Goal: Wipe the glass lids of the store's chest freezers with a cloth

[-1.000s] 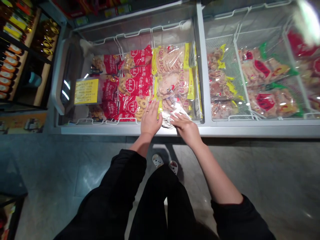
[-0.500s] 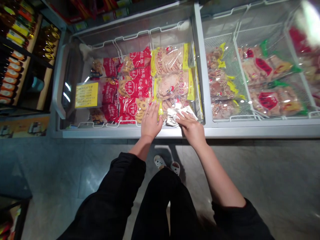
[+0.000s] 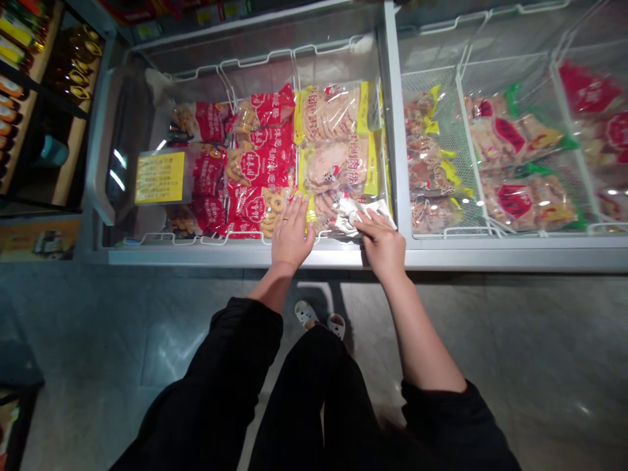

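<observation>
My left hand lies flat, fingers stretched, on the glass lid of a chest freezer near its front rim. My right hand presses a crumpled white cloth against the same glass, fingers laid over it. Beneath the glass lie red bags of ring-shaped snacks and yellow-edged bags of breaded patties.
A yellow price card sits on the glass at left. A second freezer section at right holds green and red bags in white wire baskets. Shelves with bottles stand at far left. Grey tiled floor lies below, with my white shoes.
My right hand has slid the white cloth to the right along the front of the glass. My left hand stays flat in about the same place.
</observation>
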The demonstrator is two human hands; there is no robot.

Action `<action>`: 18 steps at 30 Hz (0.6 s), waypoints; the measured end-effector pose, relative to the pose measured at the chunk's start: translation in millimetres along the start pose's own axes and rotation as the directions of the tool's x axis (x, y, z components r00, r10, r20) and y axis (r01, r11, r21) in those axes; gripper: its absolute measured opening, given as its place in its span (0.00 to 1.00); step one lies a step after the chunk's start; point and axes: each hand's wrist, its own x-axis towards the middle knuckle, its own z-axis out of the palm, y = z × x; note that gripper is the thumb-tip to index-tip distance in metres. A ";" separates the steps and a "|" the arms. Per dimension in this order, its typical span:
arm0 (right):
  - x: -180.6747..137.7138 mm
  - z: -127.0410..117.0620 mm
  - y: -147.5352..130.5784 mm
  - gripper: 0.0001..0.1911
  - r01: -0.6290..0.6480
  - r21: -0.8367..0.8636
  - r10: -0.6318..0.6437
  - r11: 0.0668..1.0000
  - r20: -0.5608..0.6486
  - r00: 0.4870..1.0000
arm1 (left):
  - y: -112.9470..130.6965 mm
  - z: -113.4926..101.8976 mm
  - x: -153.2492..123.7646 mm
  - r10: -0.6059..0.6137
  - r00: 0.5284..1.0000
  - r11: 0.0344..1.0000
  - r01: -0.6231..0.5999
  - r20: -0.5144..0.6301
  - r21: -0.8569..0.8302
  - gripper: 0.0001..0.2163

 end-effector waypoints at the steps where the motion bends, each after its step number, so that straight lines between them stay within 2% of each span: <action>1: -1.1 1.7 -3.6 0.25 0.020 0.013 -0.021 1.000 0.032 0.999 | -0.3 -0.1 0.0 0.000 1.000 1.000 0.000 0.002 0.000 0.30; 6: -23.2 -20.2 -0.3 0.24 0.094 0.094 -0.112 0.991 0.217 0.970 | -0.2 -1.4 0.7 0.001 1.000 1.000 -0.001 0.013 0.007 0.29; 8: -28.5 -30.9 9.6 0.23 0.087 0.091 -0.105 0.992 0.209 0.972 | 0.5 -2.0 1.1 0.011 1.000 1.000 -0.011 0.023 0.010 0.29; 10: -25.5 -34.0 19.1 0.23 0.070 0.062 -0.078 0.996 0.147 0.986 | 1.1 -2.5 1.3 0.017 0.999 1.000 -0.017 0.036 0.010 0.29; 14: 1.6 -15.9 22.6 0.25 0.016 0.001 -0.016 1.000 0.009 1.000 | 1.3 -2.8 0.6 0.013 0.999 1.000 -0.013 0.032 0.007 0.30; 16: 14.8 -4.6 16.1 0.26 0.013 -0.008 -0.013 1.000 0.014 1.000 | 1.1 -2.9 0.2 0.010 1.000 1.000 -0.010 0.024 0.003 0.30; 18: 19.3 0.0 8.4 0.27 0.040 -0.006 -0.039 0.999 0.072 0.997 | 1.0 -3.1 0.1 0.009 1.000 1.000 -0.009 0.025 0.000 0.29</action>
